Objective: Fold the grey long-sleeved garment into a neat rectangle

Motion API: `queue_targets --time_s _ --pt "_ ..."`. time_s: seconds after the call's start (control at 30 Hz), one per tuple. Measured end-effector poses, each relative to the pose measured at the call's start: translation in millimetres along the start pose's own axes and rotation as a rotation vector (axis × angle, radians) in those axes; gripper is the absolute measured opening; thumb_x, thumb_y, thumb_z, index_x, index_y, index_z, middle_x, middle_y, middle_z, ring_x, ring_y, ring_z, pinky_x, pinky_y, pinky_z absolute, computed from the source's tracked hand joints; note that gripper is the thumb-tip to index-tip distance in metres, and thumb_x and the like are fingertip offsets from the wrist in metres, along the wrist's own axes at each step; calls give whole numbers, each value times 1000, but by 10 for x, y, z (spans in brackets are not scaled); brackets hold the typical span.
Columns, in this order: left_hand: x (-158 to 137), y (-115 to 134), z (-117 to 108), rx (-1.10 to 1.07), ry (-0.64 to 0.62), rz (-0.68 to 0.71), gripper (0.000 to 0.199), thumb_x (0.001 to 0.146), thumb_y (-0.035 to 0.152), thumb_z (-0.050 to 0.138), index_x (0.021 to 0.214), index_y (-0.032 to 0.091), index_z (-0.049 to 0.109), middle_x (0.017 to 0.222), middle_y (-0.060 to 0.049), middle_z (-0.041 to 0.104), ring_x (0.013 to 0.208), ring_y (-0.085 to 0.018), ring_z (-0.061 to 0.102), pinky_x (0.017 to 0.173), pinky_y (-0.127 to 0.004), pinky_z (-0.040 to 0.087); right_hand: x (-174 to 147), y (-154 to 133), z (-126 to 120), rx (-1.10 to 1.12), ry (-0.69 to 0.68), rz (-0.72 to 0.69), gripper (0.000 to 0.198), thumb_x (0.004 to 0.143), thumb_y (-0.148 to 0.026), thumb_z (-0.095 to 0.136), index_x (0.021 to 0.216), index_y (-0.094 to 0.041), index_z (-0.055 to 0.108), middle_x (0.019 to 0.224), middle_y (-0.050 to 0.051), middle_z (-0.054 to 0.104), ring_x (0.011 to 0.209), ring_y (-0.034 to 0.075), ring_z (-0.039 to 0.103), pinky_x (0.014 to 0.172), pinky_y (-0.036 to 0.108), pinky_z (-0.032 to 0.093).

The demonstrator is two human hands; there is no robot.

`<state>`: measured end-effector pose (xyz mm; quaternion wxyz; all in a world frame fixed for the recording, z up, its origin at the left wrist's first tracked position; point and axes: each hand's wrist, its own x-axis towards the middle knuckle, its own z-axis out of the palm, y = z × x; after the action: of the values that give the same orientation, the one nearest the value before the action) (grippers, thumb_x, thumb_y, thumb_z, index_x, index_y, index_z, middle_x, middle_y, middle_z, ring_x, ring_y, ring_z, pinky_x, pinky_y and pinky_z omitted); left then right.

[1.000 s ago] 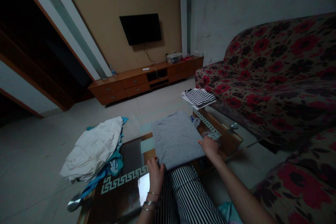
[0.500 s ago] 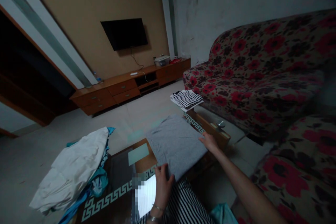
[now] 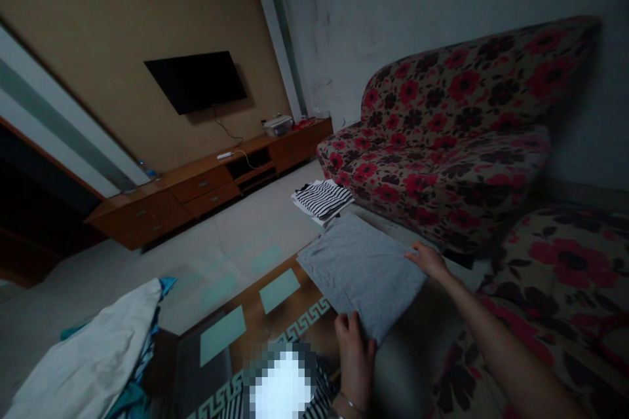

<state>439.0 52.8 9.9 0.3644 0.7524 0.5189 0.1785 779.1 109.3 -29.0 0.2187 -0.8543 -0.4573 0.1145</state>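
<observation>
Garment: folded grey cotton T-shirt (image 3: 362,273), held level above the glass-topped coffee table (image 3: 275,294).
Left hand (image 3: 354,357): I'm pinching its near corner.
Right hand (image 3: 430,260): I'm gripping the right edge.
Handling: light, floppy; I'd support both edges.

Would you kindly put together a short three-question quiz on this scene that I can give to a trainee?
1. True or false: both hands grip the folded grey garment.
2. Which lies beyond the grey garment, near the sofa? A) a striped folded garment B) a red towel C) a pair of shoes
3. Fill in: the left hand holds the garment's near corner; the right hand holds its ____ edge.

Key: 1 true; 2 A; 3 right.
</observation>
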Motion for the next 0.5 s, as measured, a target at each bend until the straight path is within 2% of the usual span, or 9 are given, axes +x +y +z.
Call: queue_targets --time_s 0.17,0.33,0.4,0.5 --pt "449 296 270 4 -5 55 60 71 5 53 130 6 44 134 -20 31 132 -28 31 113 -37 24 405 276 -149 -19 43 41 26 84 -36 60 100 -16 63 93 10 68 86 21 62 70 25 38" --pt "932 498 308 48 -21 70 60 66 4 57 126 5 47 130 -19 34 126 -28 36 111 -35 27 663 372 -297 -8 73 72 29 84 -36 59 104 -14 63 95 11 69 86 20 63 72 25 40" --pt "1015 522 280 52 -32 44 61 64 2 57 124 7 50 126 -17 36 121 -26 40 109 -33 30 679 384 -343 3 70 75 30 84 -38 59 102 -15 64 93 10 69 85 20 63 72 25 41" --pt "988 498 257 30 -41 17 61 66 1 56 126 12 51 118 -13 41 114 -22 45 104 -31 34 608 396 -414 27 59 76 27 86 -38 55 95 -16 66 89 9 70 83 19 63 72 24 42"
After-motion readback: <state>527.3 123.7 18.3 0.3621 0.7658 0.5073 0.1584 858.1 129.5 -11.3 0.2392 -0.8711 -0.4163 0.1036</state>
